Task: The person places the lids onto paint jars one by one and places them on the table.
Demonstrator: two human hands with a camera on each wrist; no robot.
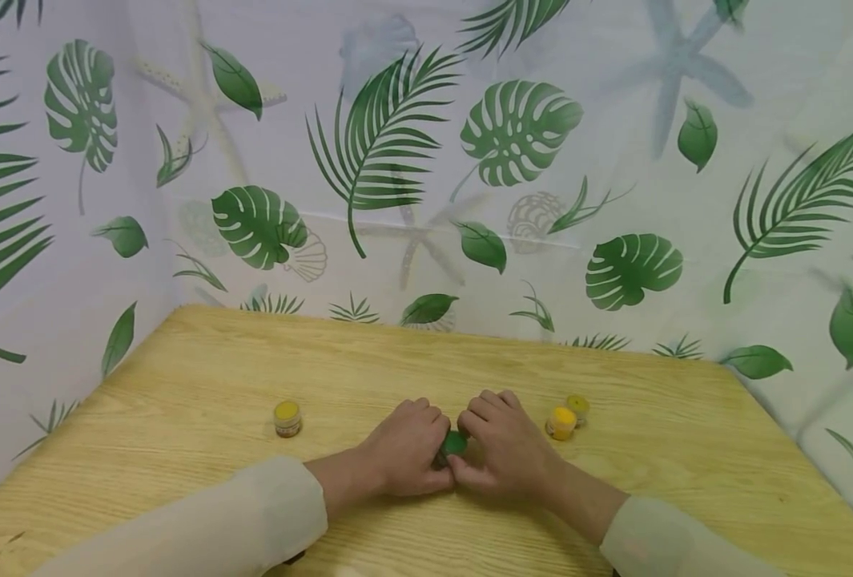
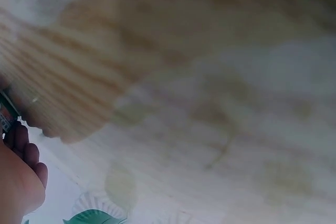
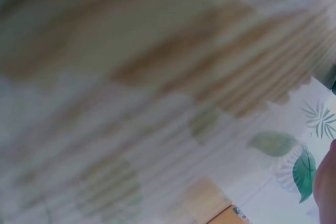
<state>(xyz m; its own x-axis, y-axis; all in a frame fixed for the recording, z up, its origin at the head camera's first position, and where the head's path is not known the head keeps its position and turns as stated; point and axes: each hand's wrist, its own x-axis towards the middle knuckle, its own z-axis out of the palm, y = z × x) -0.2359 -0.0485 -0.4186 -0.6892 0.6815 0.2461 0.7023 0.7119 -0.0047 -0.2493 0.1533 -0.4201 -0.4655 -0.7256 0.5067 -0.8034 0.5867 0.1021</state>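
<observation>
A small jar with a green top (image 1: 454, 443) is between the two hands, low over the front middle of the table. From the left, the left hand (image 1: 410, 449) grips it with curled fingers, thumb at its near side. The right hand (image 1: 504, 449) holds it from the other side, its thumb tip at the green top and its fingers bent over the far side. Much of the jar is hidden by the fingers. In the left wrist view, part of the labelled jar (image 2: 7, 115) shows at the edge, above the left hand's curled fingers.
On the wooden table (image 1: 210, 369), a yellow-topped jar (image 1: 287, 418) stands to the left. Right of the hands are an orange-yellow jar (image 1: 561, 423) and, just behind it, another yellow jar (image 1: 578, 405). A leaf-patterned sheet (image 1: 412, 160) hangs behind the table.
</observation>
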